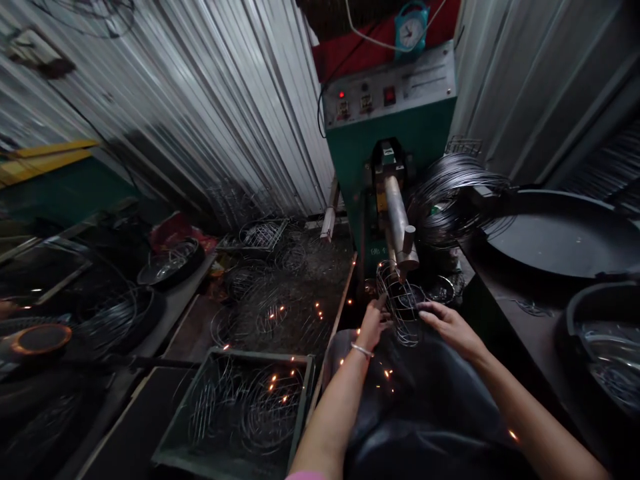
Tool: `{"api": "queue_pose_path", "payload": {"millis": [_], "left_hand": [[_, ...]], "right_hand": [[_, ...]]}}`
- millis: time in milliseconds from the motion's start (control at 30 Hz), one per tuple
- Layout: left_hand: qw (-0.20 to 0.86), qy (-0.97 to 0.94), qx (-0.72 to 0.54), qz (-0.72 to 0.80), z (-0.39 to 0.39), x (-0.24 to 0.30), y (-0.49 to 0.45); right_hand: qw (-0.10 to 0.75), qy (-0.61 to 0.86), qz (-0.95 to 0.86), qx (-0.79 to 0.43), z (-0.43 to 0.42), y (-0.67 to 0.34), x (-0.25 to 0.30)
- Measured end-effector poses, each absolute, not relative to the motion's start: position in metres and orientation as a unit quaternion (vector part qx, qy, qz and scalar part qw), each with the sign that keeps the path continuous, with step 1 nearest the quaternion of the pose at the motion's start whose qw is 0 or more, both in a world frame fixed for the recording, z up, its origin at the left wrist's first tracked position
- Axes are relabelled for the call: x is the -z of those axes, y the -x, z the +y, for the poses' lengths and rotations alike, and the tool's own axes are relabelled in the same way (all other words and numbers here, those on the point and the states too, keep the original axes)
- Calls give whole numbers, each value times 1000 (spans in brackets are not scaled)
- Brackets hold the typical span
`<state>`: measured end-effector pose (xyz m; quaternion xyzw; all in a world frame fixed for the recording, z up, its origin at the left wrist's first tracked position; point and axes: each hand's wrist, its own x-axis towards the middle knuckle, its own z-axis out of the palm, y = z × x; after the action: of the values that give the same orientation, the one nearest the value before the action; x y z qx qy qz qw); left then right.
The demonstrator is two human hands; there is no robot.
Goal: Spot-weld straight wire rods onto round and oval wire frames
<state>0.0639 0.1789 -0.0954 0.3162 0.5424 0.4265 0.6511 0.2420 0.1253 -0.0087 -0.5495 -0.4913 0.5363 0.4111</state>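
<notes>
Both my hands are at a wire basket frame (404, 312) made of thin bent rods, its upper end under the electrode of a green spot welder (400, 233). My left hand (373, 327), with a bangle on the wrist, has its fingers closed on the frame's left side. On the opposite side, my right hand (447, 325) pinches the frame's edge between thumb and fingers. Orange sparks fly around the hands and over the dark apron (425, 407) across my lap. The exact contact under the electrode is hard to make out.
A green bin (165, 440) of wire pieces stands at lower left, with more wire parts on the floor behind it. At right are a wire coil (457, 190), a large black round tray (560, 233) and a black tub (575, 320). The welder's control panel (390, 87) rises ahead.
</notes>
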Motion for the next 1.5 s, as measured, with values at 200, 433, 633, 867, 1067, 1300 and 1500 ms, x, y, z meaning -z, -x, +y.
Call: {"api": "queue_pose_path", "payload": {"millis": [200,433,633,867,1067,1300,1500], "left_hand": [[249,-795,-372,410,174,108,-43],[295,-759,-429,392,181,106,-66],[354,-714,-446,407,184,95,-68],[418,-680,-448,403,184,88,-69],[460,-631,-477,404,186,80,-69],[458,-626,-478,412,198,83,-68],[457,-596,-468,465,191,77,-64]], "right_hand": [[383,563,-510,-526,109,-244,23],[400,577,-550,-452,124,-240,6],[399,585,-572,-414,156,-236,-6],[400,582,-545,-452,154,-239,-3],[384,568,-543,-485,146,-245,-2],[399,586,-522,-475,157,-245,-5],[344,557,-494,-572,125,-252,5]]}}
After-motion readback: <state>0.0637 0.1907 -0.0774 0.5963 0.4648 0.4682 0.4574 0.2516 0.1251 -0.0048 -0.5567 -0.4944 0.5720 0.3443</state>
